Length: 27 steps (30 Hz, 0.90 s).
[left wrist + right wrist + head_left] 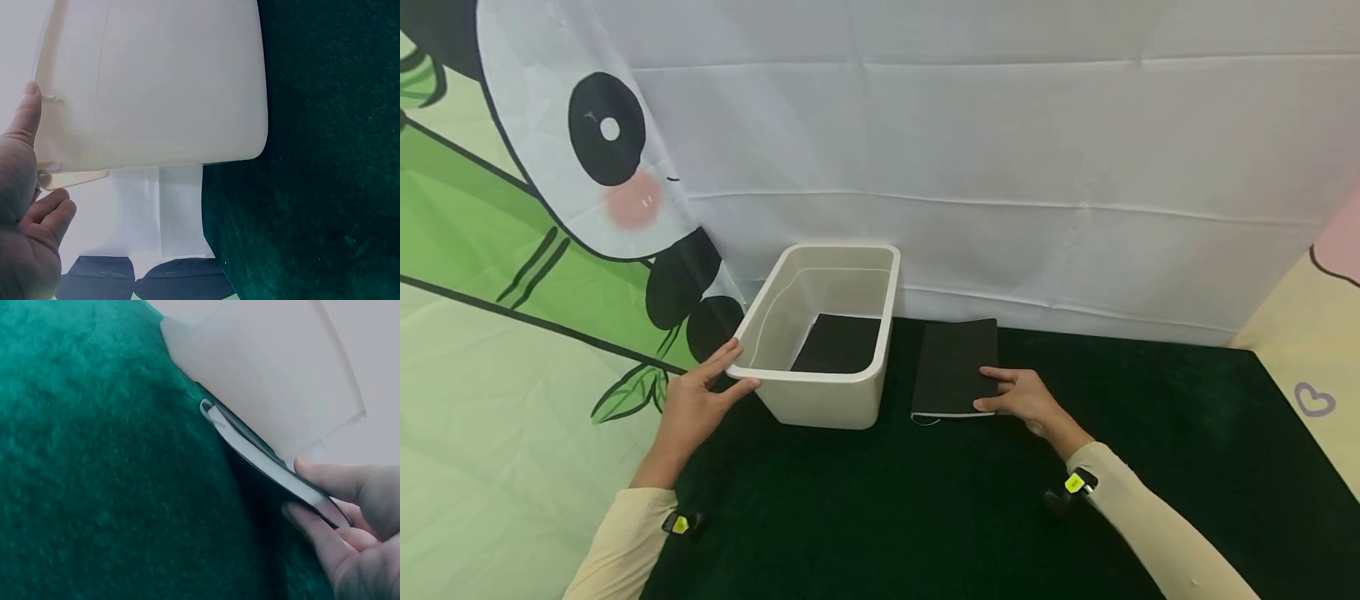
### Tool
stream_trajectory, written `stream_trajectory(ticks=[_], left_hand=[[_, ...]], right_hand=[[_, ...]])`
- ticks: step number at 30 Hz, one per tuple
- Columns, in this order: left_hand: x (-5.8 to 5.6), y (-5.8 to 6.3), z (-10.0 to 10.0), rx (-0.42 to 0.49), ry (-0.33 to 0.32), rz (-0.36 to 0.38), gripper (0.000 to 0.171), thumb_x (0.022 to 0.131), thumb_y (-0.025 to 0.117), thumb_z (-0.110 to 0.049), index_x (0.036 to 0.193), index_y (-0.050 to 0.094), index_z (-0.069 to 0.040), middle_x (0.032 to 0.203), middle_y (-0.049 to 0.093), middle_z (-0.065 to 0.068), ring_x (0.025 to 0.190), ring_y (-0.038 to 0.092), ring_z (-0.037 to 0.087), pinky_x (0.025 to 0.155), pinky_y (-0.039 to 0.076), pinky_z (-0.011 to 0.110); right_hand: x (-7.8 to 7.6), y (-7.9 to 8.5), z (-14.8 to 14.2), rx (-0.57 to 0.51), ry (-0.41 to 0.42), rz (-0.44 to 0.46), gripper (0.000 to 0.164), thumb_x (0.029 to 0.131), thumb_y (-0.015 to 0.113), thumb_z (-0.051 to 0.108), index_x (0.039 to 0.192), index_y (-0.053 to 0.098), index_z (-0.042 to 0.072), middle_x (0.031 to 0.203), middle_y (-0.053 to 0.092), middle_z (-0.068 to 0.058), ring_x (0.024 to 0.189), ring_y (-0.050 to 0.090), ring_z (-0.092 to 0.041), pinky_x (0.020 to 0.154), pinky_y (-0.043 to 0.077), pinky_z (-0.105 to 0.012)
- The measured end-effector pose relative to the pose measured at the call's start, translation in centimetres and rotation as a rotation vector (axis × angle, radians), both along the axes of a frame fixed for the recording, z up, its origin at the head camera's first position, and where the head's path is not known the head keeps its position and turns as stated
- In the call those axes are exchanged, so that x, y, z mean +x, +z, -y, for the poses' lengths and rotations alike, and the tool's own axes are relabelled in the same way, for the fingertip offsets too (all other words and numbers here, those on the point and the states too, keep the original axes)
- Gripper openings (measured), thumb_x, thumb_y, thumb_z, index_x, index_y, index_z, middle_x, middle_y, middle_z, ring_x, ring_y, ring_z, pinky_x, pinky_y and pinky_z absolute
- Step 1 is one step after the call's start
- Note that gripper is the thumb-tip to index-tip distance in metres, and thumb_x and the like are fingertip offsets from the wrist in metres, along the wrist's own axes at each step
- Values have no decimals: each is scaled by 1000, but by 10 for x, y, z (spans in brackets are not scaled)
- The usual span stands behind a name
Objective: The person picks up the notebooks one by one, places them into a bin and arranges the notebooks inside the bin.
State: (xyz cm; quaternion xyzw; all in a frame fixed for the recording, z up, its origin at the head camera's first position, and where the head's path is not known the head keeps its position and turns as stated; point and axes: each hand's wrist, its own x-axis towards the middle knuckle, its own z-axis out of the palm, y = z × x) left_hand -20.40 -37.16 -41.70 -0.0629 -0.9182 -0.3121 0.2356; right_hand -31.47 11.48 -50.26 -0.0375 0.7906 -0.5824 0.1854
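Observation:
A cream plastic bin [827, 400] stands at the back left of the table, its wall also large in the left wrist view. My left hand [692, 412] holds the bin's near left rim corner, thumb along the front and fingers at the left side. Flat on the bin's floor lies a black rectangular thing [837, 346], like a notebook cover. Right of the bin, my right hand [1028, 402] pinches the right edge of a black notebook [955, 367] between thumb and fingers. In the right wrist view the notebook's page edges [262, 461] show, with a ribbon loop [205, 407] at the far end.
A dark green velvety cloth [887, 517] covers the table. Behind it hangs a white creased cloth [985, 150], with a printed panda and bamboo on the left. Yellow-tagged devices [1077, 482] sit at both wrists over cream sleeves.

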Motion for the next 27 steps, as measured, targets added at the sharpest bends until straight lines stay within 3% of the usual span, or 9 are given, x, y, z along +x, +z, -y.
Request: stream_trajectory(ticks=[9, 13, 21, 23, 27], left_hand=[[0, 1, -1, -8, 5, 12, 68, 84, 86, -31, 144, 59, -11, 151, 54, 6, 135, 54, 41, 101, 47, 62], [0, 2, -1, -12, 9, 28, 69, 84, 85, -32, 145, 59, -11, 151, 54, 6, 135, 52, 41, 102, 46, 63], [0, 3, 0, -11, 12, 37, 70, 84, 86, -33, 144, 59, -12, 151, 54, 5, 136, 52, 41, 102, 46, 64], [0, 3, 1, -11, 11, 34, 69, 84, 86, -33, 144, 59, -11, 150, 54, 5, 136, 52, 41, 102, 46, 64], [0, 2, 1, -9, 8, 36, 69, 84, 85, -33, 144, 59, -12, 150, 54, 5, 136, 52, 40, 102, 45, 64]], right_hand=[[3, 4, -6, -131, -2, 69, 78, 85, 85, 9, 154, 47, 12, 163, 22, -32, 144, 42, -42, 112, 42, -54], [6, 11, -12, -161, -7, 98, 80, 84, 85, 10, 154, 47, 13, 164, 18, -31, 148, 35, -42, 114, 38, -56], [11, 27, -27, -186, 28, 68, 79, 85, 84, 9, 154, 45, 10, 162, 23, -30, 151, 26, -44, 114, 38, -56], [13, 32, -30, -193, 31, 69, 80, 85, 84, 10, 155, 45, 10, 161, 27, -29, 150, 29, -43, 114, 37, -57], [19, 47, -36, -198, 42, 56, 80, 86, 83, 10, 156, 43, 10, 157, 36, -28, 153, 20, -44, 116, 31, -60]])
